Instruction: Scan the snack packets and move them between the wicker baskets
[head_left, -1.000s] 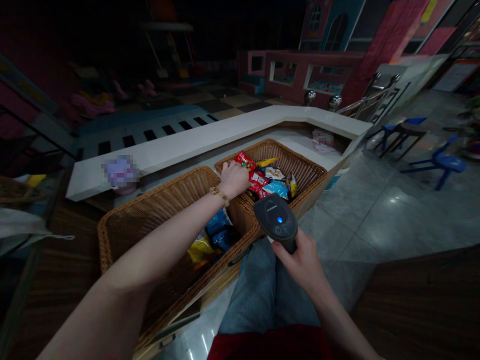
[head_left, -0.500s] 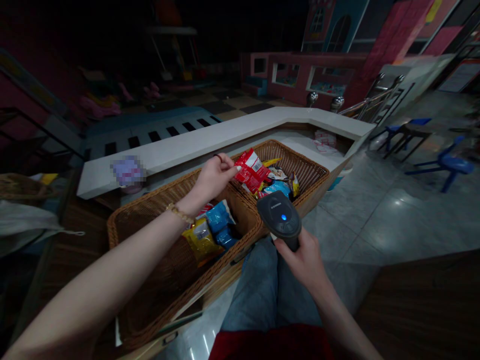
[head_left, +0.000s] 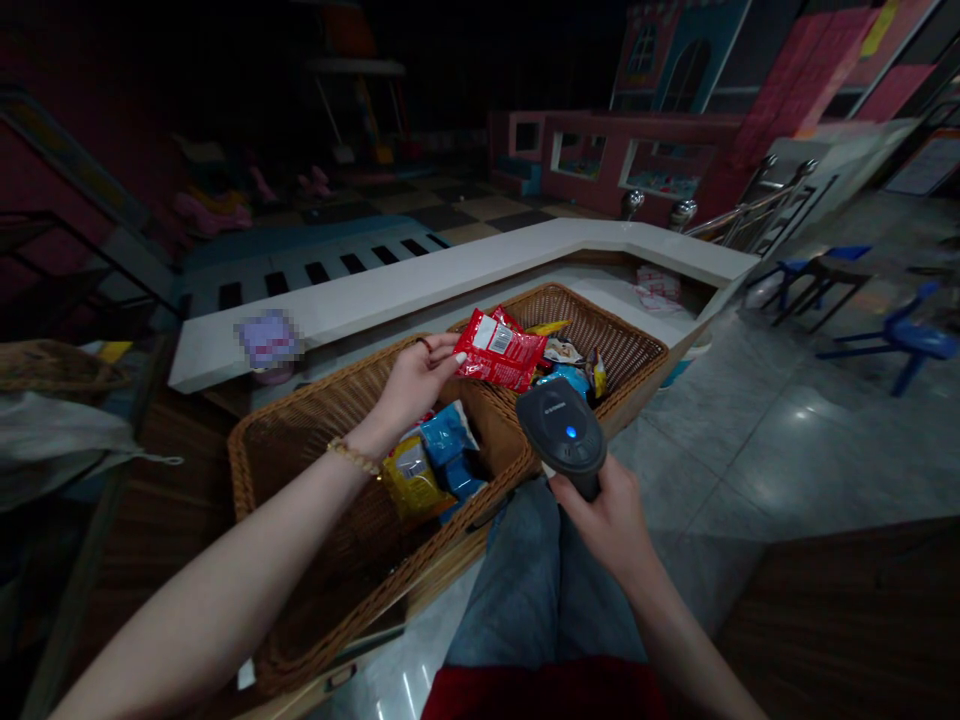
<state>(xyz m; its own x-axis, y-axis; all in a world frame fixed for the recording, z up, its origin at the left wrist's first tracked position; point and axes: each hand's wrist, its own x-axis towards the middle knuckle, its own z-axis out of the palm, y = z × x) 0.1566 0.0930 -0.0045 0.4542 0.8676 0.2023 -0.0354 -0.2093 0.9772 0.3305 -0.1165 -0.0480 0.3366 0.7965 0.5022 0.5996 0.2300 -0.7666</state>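
"Well, where's the red packet [head_left: 506, 365]?"

"Over the edge of the right-hand basket [head_left: 624, 343], one end pinched in the left hand's [head_left: 416, 385] closed grip; the right hand [head_left: 609, 512] wraps the scanner [head_left: 561, 428]. I'd keep that barcode [head_left: 501, 342] flat, facing it squarely."

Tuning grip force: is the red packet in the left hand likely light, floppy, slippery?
The red packet is probably light: the left hand pinches it by one edge. It looks glossy, so it may slip. Crinkles suggest it would flex.
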